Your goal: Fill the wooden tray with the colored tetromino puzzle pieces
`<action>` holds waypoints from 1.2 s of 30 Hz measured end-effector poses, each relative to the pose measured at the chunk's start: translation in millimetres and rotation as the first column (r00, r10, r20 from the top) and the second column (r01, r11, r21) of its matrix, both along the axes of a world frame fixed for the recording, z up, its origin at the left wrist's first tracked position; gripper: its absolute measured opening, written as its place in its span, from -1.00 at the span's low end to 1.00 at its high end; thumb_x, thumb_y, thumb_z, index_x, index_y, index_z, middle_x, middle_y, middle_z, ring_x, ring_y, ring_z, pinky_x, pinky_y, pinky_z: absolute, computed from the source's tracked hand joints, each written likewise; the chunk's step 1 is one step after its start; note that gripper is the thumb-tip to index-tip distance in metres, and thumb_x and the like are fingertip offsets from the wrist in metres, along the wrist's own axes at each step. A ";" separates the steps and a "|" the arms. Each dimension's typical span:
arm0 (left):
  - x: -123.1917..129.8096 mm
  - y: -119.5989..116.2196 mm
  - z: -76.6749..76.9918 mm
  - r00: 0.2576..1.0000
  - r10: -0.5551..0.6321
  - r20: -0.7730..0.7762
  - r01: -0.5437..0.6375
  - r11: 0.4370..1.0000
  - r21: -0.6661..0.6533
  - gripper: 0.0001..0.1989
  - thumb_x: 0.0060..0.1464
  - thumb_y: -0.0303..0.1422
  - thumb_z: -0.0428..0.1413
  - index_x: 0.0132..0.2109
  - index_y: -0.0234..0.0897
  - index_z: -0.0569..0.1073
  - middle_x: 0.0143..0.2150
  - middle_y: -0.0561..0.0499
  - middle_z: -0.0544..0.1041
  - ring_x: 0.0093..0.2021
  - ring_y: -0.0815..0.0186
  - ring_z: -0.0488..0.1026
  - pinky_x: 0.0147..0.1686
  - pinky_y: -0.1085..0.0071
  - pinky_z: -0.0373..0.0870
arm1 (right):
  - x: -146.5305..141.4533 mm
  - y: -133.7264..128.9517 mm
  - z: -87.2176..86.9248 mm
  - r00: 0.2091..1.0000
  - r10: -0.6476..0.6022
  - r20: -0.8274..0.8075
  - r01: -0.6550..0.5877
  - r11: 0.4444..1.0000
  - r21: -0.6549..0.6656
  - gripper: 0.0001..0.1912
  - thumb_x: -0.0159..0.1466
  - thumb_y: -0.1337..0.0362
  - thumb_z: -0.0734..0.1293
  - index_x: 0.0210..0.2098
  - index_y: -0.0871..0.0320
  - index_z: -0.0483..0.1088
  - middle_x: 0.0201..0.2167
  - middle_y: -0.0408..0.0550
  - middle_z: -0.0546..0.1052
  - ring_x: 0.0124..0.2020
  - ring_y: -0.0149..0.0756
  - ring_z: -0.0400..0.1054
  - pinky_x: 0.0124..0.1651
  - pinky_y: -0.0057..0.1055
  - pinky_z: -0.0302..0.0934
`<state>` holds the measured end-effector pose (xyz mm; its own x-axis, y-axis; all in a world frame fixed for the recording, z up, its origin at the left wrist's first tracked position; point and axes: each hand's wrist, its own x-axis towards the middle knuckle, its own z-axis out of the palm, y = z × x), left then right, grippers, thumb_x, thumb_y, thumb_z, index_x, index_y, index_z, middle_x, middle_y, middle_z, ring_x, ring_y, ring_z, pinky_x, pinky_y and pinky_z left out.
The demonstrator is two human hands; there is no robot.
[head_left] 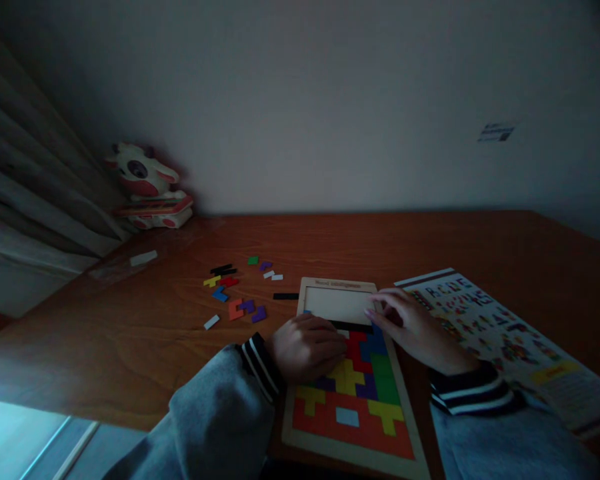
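Observation:
A wooden puzzle board lies at the centre, its lower part filled with red, yellow, green, blue and purple pieces. Its upper part is a bare white recess. Across the board, at the edge of that recess, runs a black bar. My left hand rests over the board's left side, fingers together and bent on the pieces; anything under them is hidden. At the upper right edge of the board is my right hand, thumb and fingers apart, with nothing visible between them.
Loose coloured pieces lie left of the board, with a black strip beside its frame. A printed sheet is on the right. A cow figure stands at the back left, near a curtain.

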<state>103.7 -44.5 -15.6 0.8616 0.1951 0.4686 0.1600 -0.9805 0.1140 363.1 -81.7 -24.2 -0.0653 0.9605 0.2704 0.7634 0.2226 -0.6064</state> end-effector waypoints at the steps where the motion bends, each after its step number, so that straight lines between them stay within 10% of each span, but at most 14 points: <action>1: 0.5 -0.3 0.3 1.000 0.010 0.007 -0.010 1.000 -0.003 -0.75 0.29 -0.35 -0.01 -0.06 -0.29 0.54 -0.09 -0.08 0.62 -0.06 0.27 0.53 -0.07 0.33 0.49 | -0.6 0.0 -0.7 1.000 0.003 0.008 -0.003 1.000 0.004 -0.67 0.31 0.00 0.26 -0.10 0.06 0.43 -0.21 0.00 0.45 -0.27 -0.20 0.39 -0.16 -0.21 0.35; 16: 0.3 -1.7 -1.5 0.995 0.081 0.050 -0.081 0.997 -0.002 -0.77 0.26 -0.29 0.05 -0.05 -0.27 0.52 -0.08 -0.01 0.62 -0.12 0.25 0.54 -0.13 0.32 0.51 | -3.4 1.4 -12.7 0.994 -0.014 0.109 0.010 0.999 0.041 -0.48 0.23 -0.12 0.31 0.05 0.04 0.36 -0.07 0.04 0.41 -0.10 -0.09 0.39 -0.06 -0.14 0.34; 22: -39.1 11.4 9.4 0.972 0.229 0.047 -0.230 0.973 0.033 -0.79 0.26 -0.35 0.04 -0.04 -0.28 0.51 -0.10 -0.06 0.61 -0.15 0.26 0.54 -0.13 0.33 0.50 | -2.8 0.4 -9.1 0.997 -0.030 0.073 0.027 0.999 0.031 -0.56 0.28 -0.10 0.25 -0.02 0.04 0.40 -0.13 0.03 0.44 -0.18 -0.13 0.40 -0.11 -0.19 0.35; 36: -172.9 82.5 -2.9 0.614 0.785 -0.080 -0.787 0.616 0.002 -0.69 0.28 -0.27 -0.04 0.02 -0.19 0.52 0.12 -0.07 0.51 0.11 0.14 0.44 0.17 0.16 0.34 | -6.8 4.6 0.0 0.998 -0.007 0.065 0.002 0.997 0.073 -0.64 0.31 -0.03 0.24 -0.07 0.04 0.45 -0.09 0.02 0.47 -0.19 -0.18 0.44 -0.12 -0.25 0.36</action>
